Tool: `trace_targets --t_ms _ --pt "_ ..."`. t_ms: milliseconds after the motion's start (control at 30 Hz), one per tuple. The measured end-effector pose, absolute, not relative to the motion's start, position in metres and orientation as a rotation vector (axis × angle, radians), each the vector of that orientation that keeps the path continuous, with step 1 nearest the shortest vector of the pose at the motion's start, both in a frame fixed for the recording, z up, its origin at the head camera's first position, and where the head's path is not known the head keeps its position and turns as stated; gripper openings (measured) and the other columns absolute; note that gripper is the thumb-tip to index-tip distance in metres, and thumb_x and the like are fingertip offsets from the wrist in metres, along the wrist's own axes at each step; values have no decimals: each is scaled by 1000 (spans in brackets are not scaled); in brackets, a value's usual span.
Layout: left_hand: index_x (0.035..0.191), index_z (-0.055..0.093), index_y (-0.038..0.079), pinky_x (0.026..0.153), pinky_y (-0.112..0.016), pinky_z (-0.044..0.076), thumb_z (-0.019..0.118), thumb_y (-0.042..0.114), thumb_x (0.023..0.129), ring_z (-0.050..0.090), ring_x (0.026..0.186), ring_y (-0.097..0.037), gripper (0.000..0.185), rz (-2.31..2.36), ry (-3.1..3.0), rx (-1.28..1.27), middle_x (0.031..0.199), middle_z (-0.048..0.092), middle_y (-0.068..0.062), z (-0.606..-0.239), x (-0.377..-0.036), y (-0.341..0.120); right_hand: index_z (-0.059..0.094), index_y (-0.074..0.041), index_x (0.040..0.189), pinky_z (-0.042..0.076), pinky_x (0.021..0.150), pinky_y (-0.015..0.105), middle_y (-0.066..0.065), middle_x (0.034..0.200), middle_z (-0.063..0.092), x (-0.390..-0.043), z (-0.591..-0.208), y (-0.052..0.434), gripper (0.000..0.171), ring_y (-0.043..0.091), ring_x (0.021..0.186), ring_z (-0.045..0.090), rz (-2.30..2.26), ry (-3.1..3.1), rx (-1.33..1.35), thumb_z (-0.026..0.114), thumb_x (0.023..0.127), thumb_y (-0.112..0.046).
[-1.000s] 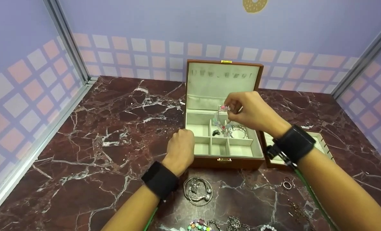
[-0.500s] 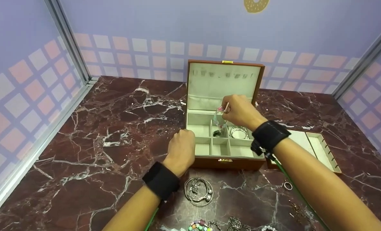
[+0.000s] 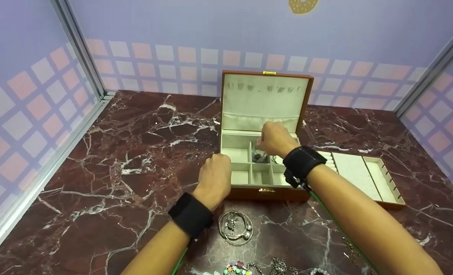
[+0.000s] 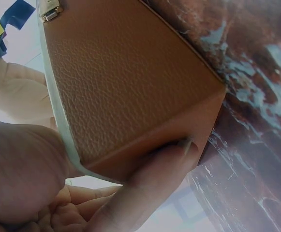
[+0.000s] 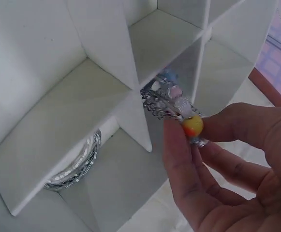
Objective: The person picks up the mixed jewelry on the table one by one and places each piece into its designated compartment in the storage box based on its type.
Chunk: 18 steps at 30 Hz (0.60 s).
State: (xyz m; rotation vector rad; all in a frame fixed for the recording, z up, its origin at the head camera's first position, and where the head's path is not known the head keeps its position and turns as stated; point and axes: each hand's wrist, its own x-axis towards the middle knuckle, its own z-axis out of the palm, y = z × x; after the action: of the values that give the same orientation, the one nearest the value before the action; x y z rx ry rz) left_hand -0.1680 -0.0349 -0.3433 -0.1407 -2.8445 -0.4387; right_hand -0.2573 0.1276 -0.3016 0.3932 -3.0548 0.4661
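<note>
A brown jewellery box point(image 3: 266, 193) with a pale lining stands open on the marble table, lid upright. My left hand point(image 3: 215, 177) grips its front left corner point(image 4: 130, 111), thumb on the side wall. My right hand point(image 3: 274, 138) reaches into the box and pinches a beaded bracelet point(image 5: 176, 104) with silver links and an orange-yellow bead, its lower end down in a middle compartment point(image 3: 259, 156). A silver bangle point(image 5: 75, 166) lies in the neighbouring compartment.
The box's removable tray point(image 3: 364, 175) lies on the table to the right. A silver bracelet coil point(image 3: 235, 226) sits in front of the box, and more bead and chain pieces point(image 3: 249, 267) lie at the near edge. Checked walls enclose the table on three sides.
My right hand has moved down and left, lowering the beaded bracelet from above the box into the middle compartment. The tray on the right is now uncovered. My left hand has stayed put.
</note>
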Motion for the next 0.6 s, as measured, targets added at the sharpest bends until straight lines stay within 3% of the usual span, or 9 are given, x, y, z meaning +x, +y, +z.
trace_targets --t_ms 167,300,367,500,600 --pt "86 69 -3 65 -42 61 59 -12 78 71 83 -36 16 -448 -2848 -157 89 71 -19 -344 -168 -35 51 -11 50 50 60 40 -3 54 47 -260 -307 130 31 20 58 47 466 -3044 416 70 75 -5" --pt "86 70 -3 66 -42 61 59 -12 77 71 82 -36 17 -435 -2839 -164 88 71 -19 -343 -168 -35 64 -4 56 55 62 41 4 59 62 -260 -307 132 17 24 61 59 483 -3032 476 67 71 2" --pt "86 70 -3 66 -42 61 60 -12 77 71 82 -36 17 -427 -2834 -163 88 71 -19 -343 -168 -35 73 -2 65 59 69 43 10 69 72 -259 -306 133 13 29 70 68 480 -3050 513 65 69 6" --pt "87 70 -3 66 -42 61 59 -12 78 71 84 -36 16 -418 -2833 -156 88 72 -19 -343 -169 -34 78 -4 73 61 72 40 11 76 75 -257 -306 132 18 29 76 72 399 -3115 626 66 66 8" --pt "87 70 -2 66 -42 61 59 -12 79 71 84 -36 17 -423 -2838 -154 89 72 -19 -345 -169 -35 78 -4 73 61 70 36 10 74 74 -256 -310 128 19 24 71 70 319 -3137 701 65 65 8"
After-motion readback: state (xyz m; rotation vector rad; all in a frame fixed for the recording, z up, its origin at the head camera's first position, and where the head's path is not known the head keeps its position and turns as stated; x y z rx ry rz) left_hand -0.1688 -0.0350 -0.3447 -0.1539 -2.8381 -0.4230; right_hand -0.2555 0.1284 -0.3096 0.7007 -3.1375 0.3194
